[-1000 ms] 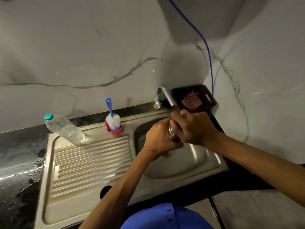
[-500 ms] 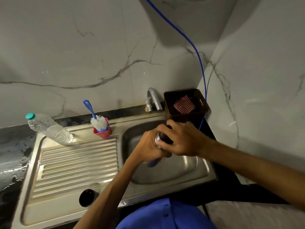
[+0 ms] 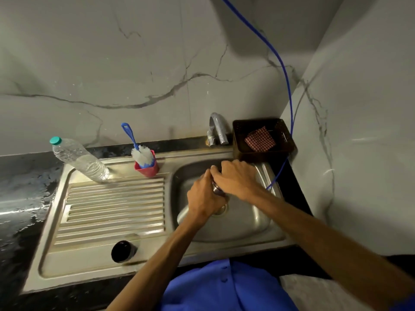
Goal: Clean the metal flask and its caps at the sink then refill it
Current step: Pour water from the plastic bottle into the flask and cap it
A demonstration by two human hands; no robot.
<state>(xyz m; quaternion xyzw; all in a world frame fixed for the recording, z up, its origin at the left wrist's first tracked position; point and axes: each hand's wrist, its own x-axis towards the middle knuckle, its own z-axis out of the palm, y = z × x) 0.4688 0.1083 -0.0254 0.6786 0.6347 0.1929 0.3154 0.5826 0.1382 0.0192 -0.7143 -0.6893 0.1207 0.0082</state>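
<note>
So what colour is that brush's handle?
Blue, on the bottle brush in the head view.

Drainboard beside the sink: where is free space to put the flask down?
The ribbed drainboard is bare between the plastic bottle and red brush cup at the back and the dark cap at the front. The basin is crowded: both hands, left and right, hold the flask there.

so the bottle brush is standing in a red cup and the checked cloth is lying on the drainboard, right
Not quite. The head view shows the checked cloth lying in the dark basket beside the tap, not on the drainboard. The bottle brush does stand in the red cup.
</note>
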